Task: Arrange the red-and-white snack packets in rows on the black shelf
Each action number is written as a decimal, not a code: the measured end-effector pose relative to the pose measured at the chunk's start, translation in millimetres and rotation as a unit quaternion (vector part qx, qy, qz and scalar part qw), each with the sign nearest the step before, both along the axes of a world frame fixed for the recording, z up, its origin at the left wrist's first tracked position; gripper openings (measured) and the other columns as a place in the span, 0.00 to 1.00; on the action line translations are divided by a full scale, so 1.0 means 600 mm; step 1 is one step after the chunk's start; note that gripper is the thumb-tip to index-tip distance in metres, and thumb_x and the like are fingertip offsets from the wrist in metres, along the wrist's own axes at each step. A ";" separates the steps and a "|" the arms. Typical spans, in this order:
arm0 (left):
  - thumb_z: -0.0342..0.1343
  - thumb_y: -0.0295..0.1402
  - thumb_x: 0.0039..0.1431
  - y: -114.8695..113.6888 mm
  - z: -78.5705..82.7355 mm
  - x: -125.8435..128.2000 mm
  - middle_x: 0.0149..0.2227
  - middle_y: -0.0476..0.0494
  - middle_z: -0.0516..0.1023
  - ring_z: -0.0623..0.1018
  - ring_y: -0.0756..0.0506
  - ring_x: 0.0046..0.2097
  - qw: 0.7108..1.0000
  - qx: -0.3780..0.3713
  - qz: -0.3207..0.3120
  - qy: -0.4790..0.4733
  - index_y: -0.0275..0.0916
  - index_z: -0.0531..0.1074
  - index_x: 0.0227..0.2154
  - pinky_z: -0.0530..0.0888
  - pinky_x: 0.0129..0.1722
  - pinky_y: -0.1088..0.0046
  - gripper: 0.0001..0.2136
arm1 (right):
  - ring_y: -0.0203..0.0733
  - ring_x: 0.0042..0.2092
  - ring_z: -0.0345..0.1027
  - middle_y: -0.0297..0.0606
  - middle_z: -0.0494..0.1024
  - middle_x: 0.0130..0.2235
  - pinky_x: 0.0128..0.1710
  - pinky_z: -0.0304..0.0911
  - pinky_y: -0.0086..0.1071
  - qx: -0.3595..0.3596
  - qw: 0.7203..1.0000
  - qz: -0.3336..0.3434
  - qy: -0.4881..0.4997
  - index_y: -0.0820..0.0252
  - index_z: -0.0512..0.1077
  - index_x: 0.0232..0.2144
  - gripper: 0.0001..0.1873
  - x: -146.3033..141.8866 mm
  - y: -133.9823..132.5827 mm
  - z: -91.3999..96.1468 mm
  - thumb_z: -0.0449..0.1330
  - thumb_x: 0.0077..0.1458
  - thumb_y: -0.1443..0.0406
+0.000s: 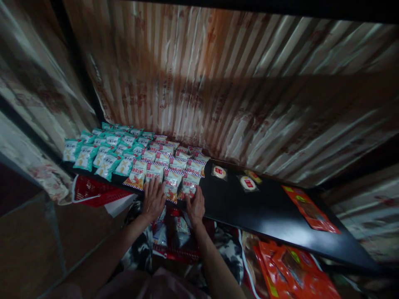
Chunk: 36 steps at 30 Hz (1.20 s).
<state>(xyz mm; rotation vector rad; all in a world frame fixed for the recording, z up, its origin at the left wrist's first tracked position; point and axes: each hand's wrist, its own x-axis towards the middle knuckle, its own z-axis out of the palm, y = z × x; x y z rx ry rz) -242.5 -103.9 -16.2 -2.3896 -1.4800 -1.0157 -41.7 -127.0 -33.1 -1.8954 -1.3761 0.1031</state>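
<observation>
A black shelf runs from left to right in front of a corrugated wall. Rows of teal snack packets fill its left end, and red-and-white snack packets lie beside them. My left hand rests flat at the shelf's front edge, fingers stretched out against the front red-and-white packets. My right hand lies just to its right, fingers extended and touching the packet at the end of the front row.
Two small round-labelled packets and an orange flat packet lie on the shelf's right part. A red basket sits below left. More orange packets and a basket with packets are below the shelf.
</observation>
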 end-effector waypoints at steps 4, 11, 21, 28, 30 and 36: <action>0.44 0.31 0.64 -0.026 -0.001 0.043 0.67 0.38 0.48 0.43 0.38 0.68 0.994 -0.006 -0.100 0.035 0.41 0.58 0.61 0.51 0.64 0.48 0.22 | 0.51 0.61 0.55 0.52 0.61 0.61 0.58 0.55 0.46 -0.005 1.000 0.008 0.010 0.64 0.55 0.62 0.36 0.000 -0.001 0.004 0.47 0.58 0.48; 0.47 0.28 0.62 -0.028 -0.006 0.057 0.68 0.38 0.47 0.44 0.37 0.68 0.995 -0.013 -0.092 0.035 0.41 0.59 0.60 0.54 0.63 0.48 0.23 | 0.50 0.59 0.59 0.51 0.65 0.59 0.56 0.57 0.44 0.002 0.997 0.036 0.068 0.65 0.54 0.62 0.37 0.007 -0.010 0.017 0.48 0.57 0.48; 0.45 0.28 0.62 -0.033 -0.003 0.057 0.66 0.35 0.51 0.45 0.37 0.68 0.994 -0.023 -0.091 0.061 0.39 0.58 0.61 0.52 0.63 0.47 0.23 | 0.51 0.60 0.56 0.56 0.64 0.59 0.58 0.54 0.44 0.008 0.998 0.033 0.049 0.72 0.58 0.59 0.35 0.006 -0.005 0.011 0.47 0.58 0.51; 0.45 0.29 0.62 -0.032 -0.009 0.058 0.66 0.34 0.52 0.45 0.38 0.68 0.994 -0.024 -0.087 0.066 0.37 0.58 0.60 0.51 0.63 0.47 0.23 | 0.52 0.52 0.66 0.52 0.71 0.53 0.51 0.60 0.43 -0.022 0.995 0.005 0.098 0.66 0.56 0.61 0.36 0.006 -0.006 0.018 0.51 0.55 0.52; 0.44 0.28 0.62 -0.032 -0.009 0.058 0.66 0.33 0.51 0.44 0.37 0.68 0.994 -0.018 -0.092 0.063 0.35 0.58 0.60 0.52 0.63 0.48 0.22 | 0.51 0.51 0.67 0.52 0.71 0.53 0.49 0.61 0.41 -0.018 0.993 -0.007 0.118 0.66 0.55 0.61 0.37 0.006 -0.005 0.021 0.52 0.54 0.53; 0.43 0.32 0.64 -0.025 -0.008 0.061 0.67 0.34 0.47 0.44 0.39 0.68 0.998 -0.023 -0.054 0.007 0.35 0.47 0.64 0.54 0.63 0.52 0.26 | 0.51 0.53 0.65 0.50 0.70 0.54 0.50 0.60 0.42 0.015 0.989 -0.013 0.143 0.65 0.55 0.61 0.38 0.009 0.000 0.018 0.53 0.52 0.54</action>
